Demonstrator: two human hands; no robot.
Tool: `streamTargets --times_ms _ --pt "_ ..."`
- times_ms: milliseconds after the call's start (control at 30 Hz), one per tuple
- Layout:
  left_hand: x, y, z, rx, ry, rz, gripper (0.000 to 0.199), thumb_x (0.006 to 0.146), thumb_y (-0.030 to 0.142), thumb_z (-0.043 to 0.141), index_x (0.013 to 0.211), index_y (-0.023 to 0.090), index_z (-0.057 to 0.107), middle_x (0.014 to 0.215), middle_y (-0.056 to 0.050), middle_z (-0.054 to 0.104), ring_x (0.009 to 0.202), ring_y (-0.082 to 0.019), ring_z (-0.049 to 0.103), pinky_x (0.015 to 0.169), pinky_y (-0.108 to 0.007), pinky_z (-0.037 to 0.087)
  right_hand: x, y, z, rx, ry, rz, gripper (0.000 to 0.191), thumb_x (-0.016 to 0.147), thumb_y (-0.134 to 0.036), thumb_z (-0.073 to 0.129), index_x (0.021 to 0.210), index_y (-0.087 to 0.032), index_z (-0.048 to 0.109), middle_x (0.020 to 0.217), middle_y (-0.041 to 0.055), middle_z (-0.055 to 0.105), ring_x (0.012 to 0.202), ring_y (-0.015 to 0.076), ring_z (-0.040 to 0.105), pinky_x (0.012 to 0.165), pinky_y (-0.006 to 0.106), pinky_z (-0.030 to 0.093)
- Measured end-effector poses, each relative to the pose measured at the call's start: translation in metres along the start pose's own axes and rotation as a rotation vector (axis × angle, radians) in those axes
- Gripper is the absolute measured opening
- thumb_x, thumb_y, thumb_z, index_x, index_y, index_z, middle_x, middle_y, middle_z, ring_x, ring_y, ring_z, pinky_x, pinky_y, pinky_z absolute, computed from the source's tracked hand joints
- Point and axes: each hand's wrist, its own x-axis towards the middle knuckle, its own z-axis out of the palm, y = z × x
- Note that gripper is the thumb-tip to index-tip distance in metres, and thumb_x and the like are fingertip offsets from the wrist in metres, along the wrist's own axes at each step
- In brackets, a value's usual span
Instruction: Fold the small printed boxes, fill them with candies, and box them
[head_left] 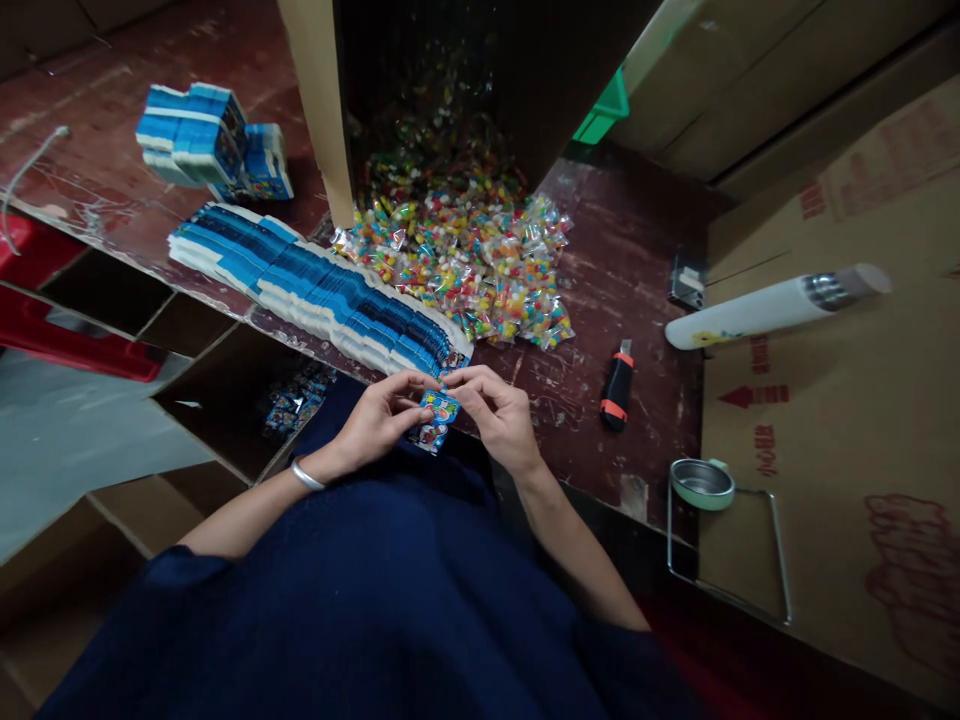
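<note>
Between my two hands is a small blue printed packet (pixel 435 424) with colourful pictures, held near the table's front edge. My left hand (pixel 386 415) grips its left side, the thumb lying across the front. At its upper right edge, my right hand (pixel 495 410) pinches with thumb and fingers closed. Just beyond my fingers ends a long row of stacked blue-and-white flat packets (pixel 315 285). Behind that row spreads a heap of small clear bags of colourful candies (pixel 480 260), spilling from a dark open box.
A box cutter (pixel 617 387) lies right of the candies. Further right are a white bottle (pixel 750 310) and a metal cup in a wire holder (pixel 703 484). Bundled packets (pixel 195 135) stand back left. An open carton (pixel 225 400) below holds printed packets.
</note>
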Motion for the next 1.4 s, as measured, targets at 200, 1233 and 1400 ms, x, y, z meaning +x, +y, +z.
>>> streamTargets --times_ms 200,1233,1400 --pt "-0.025 0.033 -0.082 0.607 -0.025 0.039 0.024 0.091 0.026 0.064 0.114 0.022 0.068 0.11 -0.007 0.071 0.095 -0.021 0.07 0.088 -0.035 0.058 -0.013 0.032 -0.002 -0.46 0.001 -0.086 0.045 0.08 -0.04 0.085 0.117 -0.024 0.067 0.124 0.0124 0.07 0.119 0.0324 0.064 0.098 0.05 0.058" --pt "0.009 0.016 -0.023 -0.314 -0.347 -0.261 0.052 0.064 0.041 0.095 0.108 0.016 0.079 0.1 -0.008 0.079 0.093 -0.023 0.074 0.085 -0.033 0.057 -0.007 -0.02 -0.007 -0.166 -0.236 -0.024 0.033 0.086 -0.043 0.079 0.109 -0.026 0.063 0.065 -0.007 0.063 0.052 0.0115 0.059 0.054 0.024 0.049" --pt "0.01 0.008 -0.019 -0.276 -0.153 -0.219 0.037 0.074 0.046 0.087 0.092 0.014 0.08 0.083 -0.004 0.077 0.075 -0.016 0.069 0.072 -0.026 0.054 -0.008 -0.014 0.002 -0.042 0.04 0.04 0.033 0.082 -0.042 0.082 0.1 -0.025 0.062 0.075 -0.0029 0.069 0.065 0.0144 0.067 0.063 0.026 0.055"
